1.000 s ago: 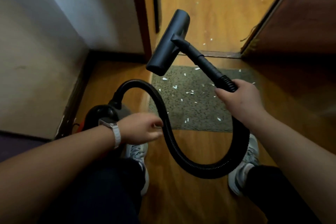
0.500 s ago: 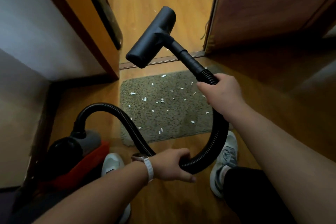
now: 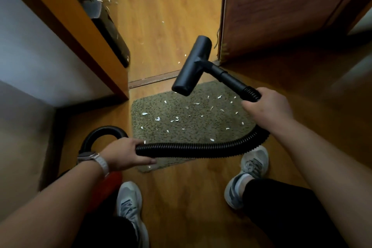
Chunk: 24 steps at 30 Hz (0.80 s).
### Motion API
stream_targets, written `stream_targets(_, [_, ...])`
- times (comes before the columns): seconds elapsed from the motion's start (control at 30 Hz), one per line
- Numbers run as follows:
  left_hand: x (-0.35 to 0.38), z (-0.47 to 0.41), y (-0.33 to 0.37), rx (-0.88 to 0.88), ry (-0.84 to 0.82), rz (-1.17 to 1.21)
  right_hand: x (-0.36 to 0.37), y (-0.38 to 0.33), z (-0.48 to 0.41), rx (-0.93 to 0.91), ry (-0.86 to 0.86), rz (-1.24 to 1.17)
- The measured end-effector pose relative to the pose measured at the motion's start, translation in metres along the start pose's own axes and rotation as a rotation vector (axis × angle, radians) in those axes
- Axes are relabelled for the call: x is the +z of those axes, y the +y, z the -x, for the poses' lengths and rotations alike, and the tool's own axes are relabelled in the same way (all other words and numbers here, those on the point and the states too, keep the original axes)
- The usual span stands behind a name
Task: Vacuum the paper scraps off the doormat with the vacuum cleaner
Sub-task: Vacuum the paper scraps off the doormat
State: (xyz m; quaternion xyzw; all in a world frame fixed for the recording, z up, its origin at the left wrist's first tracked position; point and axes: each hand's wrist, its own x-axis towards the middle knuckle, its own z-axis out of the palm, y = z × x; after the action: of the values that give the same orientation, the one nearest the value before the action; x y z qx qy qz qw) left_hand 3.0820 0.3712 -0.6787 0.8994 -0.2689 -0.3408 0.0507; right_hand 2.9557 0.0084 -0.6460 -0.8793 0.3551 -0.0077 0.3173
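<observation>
A grey-green doormat [image 3: 193, 127] lies on the wooden floor before the doorway, strewn with several white paper scraps [image 3: 158, 119]. My right hand [image 3: 267, 106] grips the black wand just behind the vacuum's brush head [image 3: 192, 66], which hangs in the air above the mat's far edge. My left hand [image 3: 124, 153] grips the black ribbed hose [image 3: 201, 148], which runs across the mat's near edge. The vacuum's red body [image 3: 108, 185] shows partly under my left forearm.
My two grey sneakers [image 3: 128, 203] [image 3: 249, 169] stand at the mat's near side. A brown door [image 3: 281, 12] stands open on the right. A wooden door frame [image 3: 80, 32] and white wall close the left. More scraps lie on the floor beyond the threshold [image 3: 153, 80].
My left hand closed on the hose and pulled it out nearly straight across the mat's near edge. The brush head swung right and lower. The view shifted left and forward.
</observation>
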Motion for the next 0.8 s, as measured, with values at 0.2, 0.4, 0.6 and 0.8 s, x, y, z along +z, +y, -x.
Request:
stream_targets(0.2, [-0.011, 0.035, 0.007, -0.096, 0.171, 0.343, 0.022, -0.035, -0.015, -0.031, -0.064, 0.15])
stream_targets(0.4, [-0.01, 0.043, -0.029, -0.123, 0.267, 0.446, 0.08, -0.075, -0.035, -0.108, -0.101, 0.301])
stream_targets(0.6, [-0.02, 0.029, -0.058, -0.096, 0.109, 0.534, 0.138, -0.091, -0.064, -0.26, -0.21, 0.511])
stream_targets(0.8, [-0.003, 0.003, -0.091, -0.176, 0.095, 0.344, 0.208, -0.102, -0.113, -0.358, -0.292, 0.591])
